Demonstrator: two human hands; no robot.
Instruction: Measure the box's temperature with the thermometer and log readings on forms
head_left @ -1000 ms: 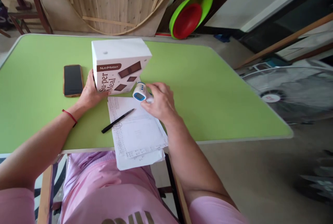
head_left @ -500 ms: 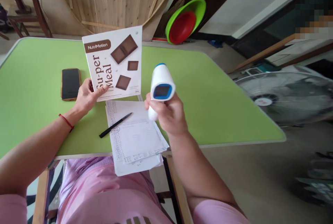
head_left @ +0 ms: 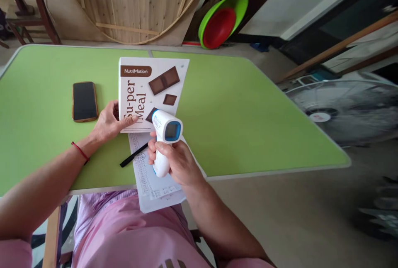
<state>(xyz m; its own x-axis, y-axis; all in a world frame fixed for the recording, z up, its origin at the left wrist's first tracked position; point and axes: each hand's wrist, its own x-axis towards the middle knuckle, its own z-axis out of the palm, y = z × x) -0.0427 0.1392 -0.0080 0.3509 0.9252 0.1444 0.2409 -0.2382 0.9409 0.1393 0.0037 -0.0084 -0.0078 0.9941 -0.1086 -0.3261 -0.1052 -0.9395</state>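
Observation:
My left hand (head_left: pixel 108 122) grips the lower left edge of a white box (head_left: pixel 137 104) printed "NutriMotion Su-per Meal", its thumb across the front. The box is held upright above the table, brown bars pictured on its face. Wrapped round the handle of a white and blue infrared thermometer (head_left: pixel 164 125) is my right hand (head_left: pixel 174 158). The thermometer's nose tilts left, in front of the box's lower right corner; its small screen faces me. Below both, papers (head_left: pixel 143 176) lie at the table's near edge with a black pen (head_left: pixel 133 155) on them, partly hidden.
A phone in a brown case (head_left: pixel 84 101) lies left of the box on the green table (head_left: pixel 236 114). Beyond the table lean a green basin (head_left: pixel 239 4) and a red basin (head_left: pixel 219 27). A fan (head_left: pixel 342 110) stands close to the table's right edge.
My right hand has brought the thermometer left and down, turning it toward the box. My left hand has shifted the box right and lower; it now covers the top of the papers.

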